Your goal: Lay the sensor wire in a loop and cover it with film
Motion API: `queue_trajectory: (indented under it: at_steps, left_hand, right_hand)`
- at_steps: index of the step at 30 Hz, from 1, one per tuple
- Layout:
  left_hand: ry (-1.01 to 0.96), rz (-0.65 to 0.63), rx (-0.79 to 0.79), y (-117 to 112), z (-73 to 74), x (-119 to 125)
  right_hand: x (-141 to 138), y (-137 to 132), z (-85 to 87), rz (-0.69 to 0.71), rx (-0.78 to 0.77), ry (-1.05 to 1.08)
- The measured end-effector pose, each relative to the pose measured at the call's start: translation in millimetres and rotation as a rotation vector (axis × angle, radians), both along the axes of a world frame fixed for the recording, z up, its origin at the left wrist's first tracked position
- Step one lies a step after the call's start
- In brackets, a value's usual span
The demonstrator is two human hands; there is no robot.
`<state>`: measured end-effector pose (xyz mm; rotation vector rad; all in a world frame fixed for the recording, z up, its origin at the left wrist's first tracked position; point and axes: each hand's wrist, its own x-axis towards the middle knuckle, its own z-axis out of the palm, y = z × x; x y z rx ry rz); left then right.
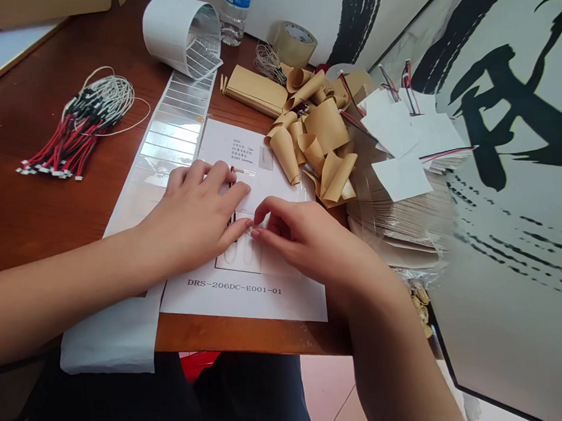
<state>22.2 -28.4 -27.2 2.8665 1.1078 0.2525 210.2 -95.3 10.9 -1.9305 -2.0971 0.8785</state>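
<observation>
A thin dark wire [230, 204] lies on a printed white sheet [248, 295] at the table's [48, 218] near edge, the left hand [190, 216] and right hand [302, 241] close together over it, any grip unclear, with curled kraft paper [315, 142] just to the right.

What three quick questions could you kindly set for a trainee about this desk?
1. True or false: the left hand rests on the printed sheet.
2. What code is printed near the sheet's lower edge?
3. Which lies nearer the right hand: the curled kraft paper or the red-and-black wire bundle?

Key: 1. True. 2. DRS-206DC-E001-01. 3. The curled kraft paper.
</observation>
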Motion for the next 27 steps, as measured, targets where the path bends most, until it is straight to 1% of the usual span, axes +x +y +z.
queue_trajectory:
  at_steps: [6, 14, 21, 27]
  left_hand:
    - [0.015, -0.007, 0.006, 0.2, -0.5, -0.7]
    - [0.013, -0.017, 0.023, -0.8, -1.3, -1.3]
    - [0.015, -0.005, 0.003, -0.4, -0.3, -0.6]
    - [0.003, -0.010, -0.016, 0.3, 0.5, -1.0]
  right_hand:
    - [0.4, -0.6, 0.7, 0.010, 0.012, -0.004]
    - [-2.7, -1.6, 5.6, 0.005, -0.010, -0.032]
    - [-2.9, -1.0, 3.3, 0.007, -0.014, -0.026]
    - [-3.6, -0.9, 5.5, 0.003, -0.024, -0.023]
